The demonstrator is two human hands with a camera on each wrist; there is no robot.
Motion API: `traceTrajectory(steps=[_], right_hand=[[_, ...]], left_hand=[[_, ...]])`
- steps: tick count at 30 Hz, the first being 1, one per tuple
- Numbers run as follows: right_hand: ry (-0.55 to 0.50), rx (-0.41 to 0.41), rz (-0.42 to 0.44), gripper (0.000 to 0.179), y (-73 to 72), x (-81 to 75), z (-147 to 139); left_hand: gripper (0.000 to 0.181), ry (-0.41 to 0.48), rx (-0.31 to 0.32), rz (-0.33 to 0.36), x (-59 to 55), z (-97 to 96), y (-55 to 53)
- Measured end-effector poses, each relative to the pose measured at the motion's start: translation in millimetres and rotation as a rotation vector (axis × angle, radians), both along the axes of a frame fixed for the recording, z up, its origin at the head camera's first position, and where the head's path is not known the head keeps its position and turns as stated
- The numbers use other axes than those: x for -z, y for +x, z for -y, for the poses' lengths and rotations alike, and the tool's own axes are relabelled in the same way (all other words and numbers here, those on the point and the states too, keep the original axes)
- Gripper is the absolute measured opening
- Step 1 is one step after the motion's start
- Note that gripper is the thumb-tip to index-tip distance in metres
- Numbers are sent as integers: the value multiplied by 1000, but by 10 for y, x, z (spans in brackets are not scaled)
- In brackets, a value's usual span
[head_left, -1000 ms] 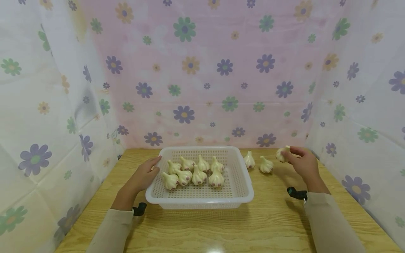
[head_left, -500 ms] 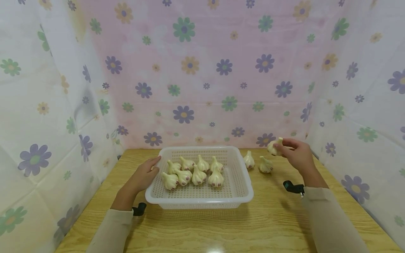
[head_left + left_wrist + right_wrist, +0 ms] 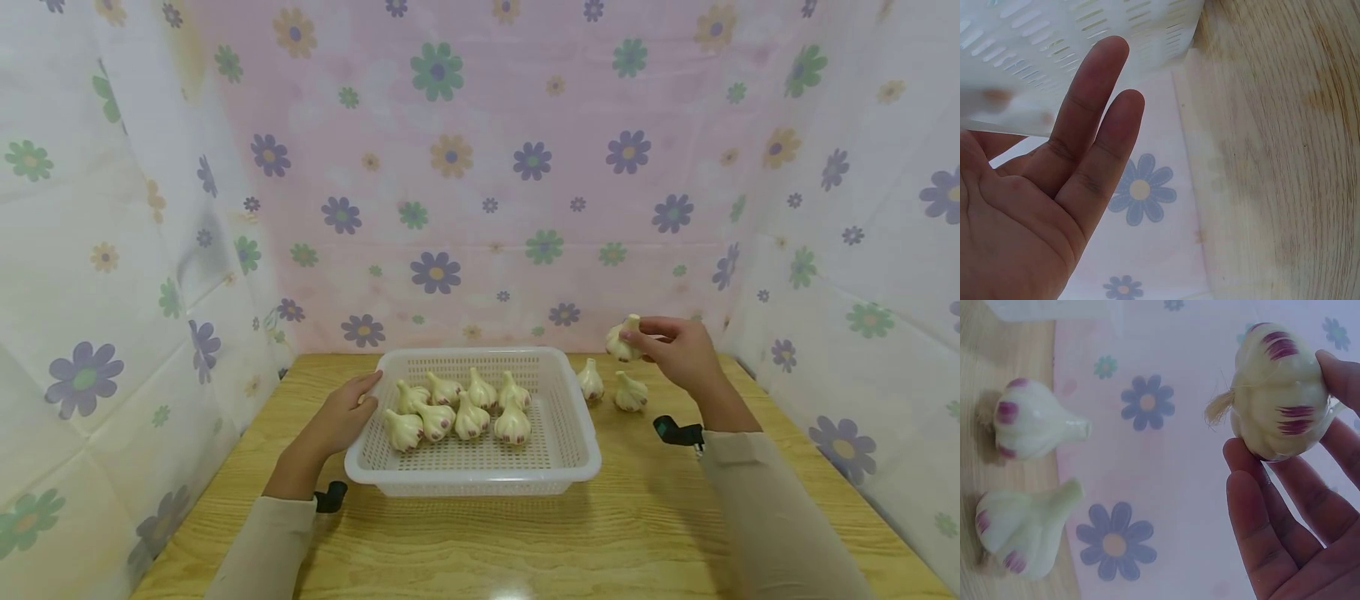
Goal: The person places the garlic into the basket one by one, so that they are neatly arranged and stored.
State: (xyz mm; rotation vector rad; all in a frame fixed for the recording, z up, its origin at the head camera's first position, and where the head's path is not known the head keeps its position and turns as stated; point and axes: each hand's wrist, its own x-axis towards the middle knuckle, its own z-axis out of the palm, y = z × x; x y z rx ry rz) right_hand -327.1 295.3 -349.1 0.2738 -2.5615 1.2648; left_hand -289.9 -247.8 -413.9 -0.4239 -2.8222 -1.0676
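Pinched by its neck, a white garlic bulb with purple streaks hangs from my right hand above the table, right of the basket. The right wrist view shows its dry root tuft and thumb and fingers about the neck end. Below it, two more garlic bulbs stand on the table. My left hand holds the left rim of the white plastic basket. In the left wrist view two fingers extend along the basket's outer wall. Several garlic bulbs sit inside, mostly left and centre.
The basket stands on a wood-grain table. Flower-print cloth encloses the back and both sides. A dark wrist camera juts inward from the right sleeve, another camera from the left.
My right hand has carried the garlic bulb up and leftward, from the table's right side to above the two standing bulbs. The left hand and basket stay put.
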Motion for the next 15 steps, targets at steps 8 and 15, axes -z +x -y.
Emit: traceTrajectory(steps=[8,15], right_hand=[[-17,-58,-12,69,-12,-125,273],[-12,-152,-51,52,-33,-255,565]], left_hand=[[57,2,-1,-11,3,4,-4],[57,2,2,-7,12,14,-12]])
